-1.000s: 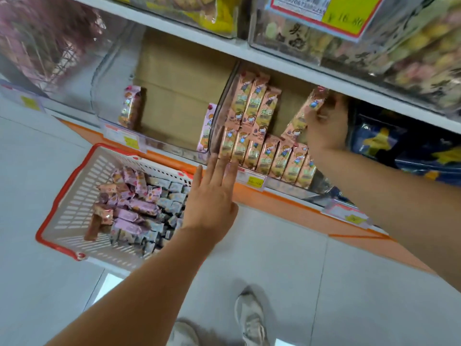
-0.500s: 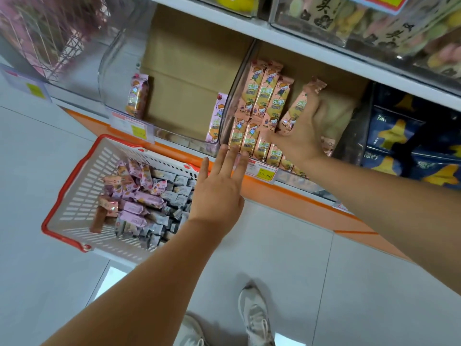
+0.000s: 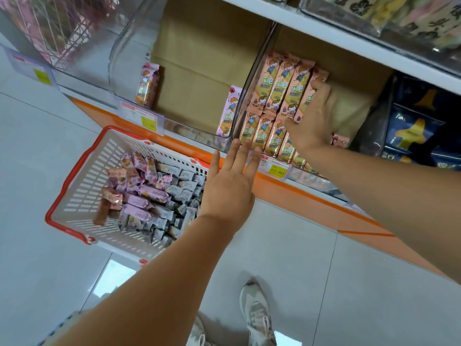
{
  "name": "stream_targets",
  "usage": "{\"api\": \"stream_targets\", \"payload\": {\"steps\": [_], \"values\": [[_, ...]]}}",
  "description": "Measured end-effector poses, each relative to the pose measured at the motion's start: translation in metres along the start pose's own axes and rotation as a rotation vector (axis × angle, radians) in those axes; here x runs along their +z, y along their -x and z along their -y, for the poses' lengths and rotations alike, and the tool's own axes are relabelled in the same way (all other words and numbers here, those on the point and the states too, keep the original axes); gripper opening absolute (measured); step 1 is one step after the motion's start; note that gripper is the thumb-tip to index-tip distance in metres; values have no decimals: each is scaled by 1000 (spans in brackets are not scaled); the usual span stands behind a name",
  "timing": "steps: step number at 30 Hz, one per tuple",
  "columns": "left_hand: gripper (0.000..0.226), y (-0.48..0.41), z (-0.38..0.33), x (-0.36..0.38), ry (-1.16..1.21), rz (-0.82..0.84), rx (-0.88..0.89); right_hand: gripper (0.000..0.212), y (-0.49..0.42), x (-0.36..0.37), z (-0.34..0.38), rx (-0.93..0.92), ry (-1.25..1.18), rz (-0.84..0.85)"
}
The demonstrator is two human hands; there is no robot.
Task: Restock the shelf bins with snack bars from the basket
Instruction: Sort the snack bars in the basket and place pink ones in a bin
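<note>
since half a second ago the right hand (image 3: 311, 121) has slid along the upper row and now sits against the last bar, where before it was reaching in across the rows. left hand (image 3: 229, 191) barely moved.

shelf (image 3: 274, 23) runs across the top, with clear bins under it. left-hand bin (image 3: 129, 46) is nearly bare, one packet at each side, so it probably needs filling next. right-hand bin (image 3: 252, 78) holds the peach bars (image 3: 282, 81) in two rows, standing side by side, label out. basket (image 3: 74, 176) is on the floor (image 3: 349, 283) just below the bins, within easy reach, and carries pink bars (image 3: 139, 198) and grey bars (image 3: 174, 196) heaped loose.

right hand fingers (image 3: 321, 88) lie straight and together, flat on the side of the end bar, not gripping it; likely pushing the row tight to the left wall to make room on the right. left hand fingers (image 3: 239, 156) are straight, slightly spread, holding nothing, tips at the bin's front lip beside the price tag (image 3: 274, 168), probably steadying or waiting to go back to the basket.

restock looks part done: plenty of bars left in the basket.
</note>
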State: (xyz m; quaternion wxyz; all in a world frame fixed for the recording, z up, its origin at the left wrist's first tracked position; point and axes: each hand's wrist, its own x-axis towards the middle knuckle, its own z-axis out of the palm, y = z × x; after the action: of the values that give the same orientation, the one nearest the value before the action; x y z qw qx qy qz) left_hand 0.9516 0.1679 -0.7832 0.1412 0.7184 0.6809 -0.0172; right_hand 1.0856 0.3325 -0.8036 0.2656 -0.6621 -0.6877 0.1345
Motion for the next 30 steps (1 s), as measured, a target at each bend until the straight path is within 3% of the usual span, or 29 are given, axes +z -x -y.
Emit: {"api": "stream_targets", "payload": {"steps": [10, 14, 19, 25, 30], "values": [[77, 0, 0, 1, -14, -7, 10, 78, 11, -15, 1, -12, -96, 45], [77, 4, 5, 3, 81, -47, 29, 78, 21, -20, -1, -54, -87, 47], [79, 43, 33, 22, 181, -149, -118, 49, 56, -17, 44, -295, -292, -16], [63, 100, 90, 57, 185, 63, -423, 32, 125, 29, 107, -529, -476, 350], [61, 148, 133, 90, 198, 165, -579, 26, 172, 93, 120, -482, -366, 784]]}}
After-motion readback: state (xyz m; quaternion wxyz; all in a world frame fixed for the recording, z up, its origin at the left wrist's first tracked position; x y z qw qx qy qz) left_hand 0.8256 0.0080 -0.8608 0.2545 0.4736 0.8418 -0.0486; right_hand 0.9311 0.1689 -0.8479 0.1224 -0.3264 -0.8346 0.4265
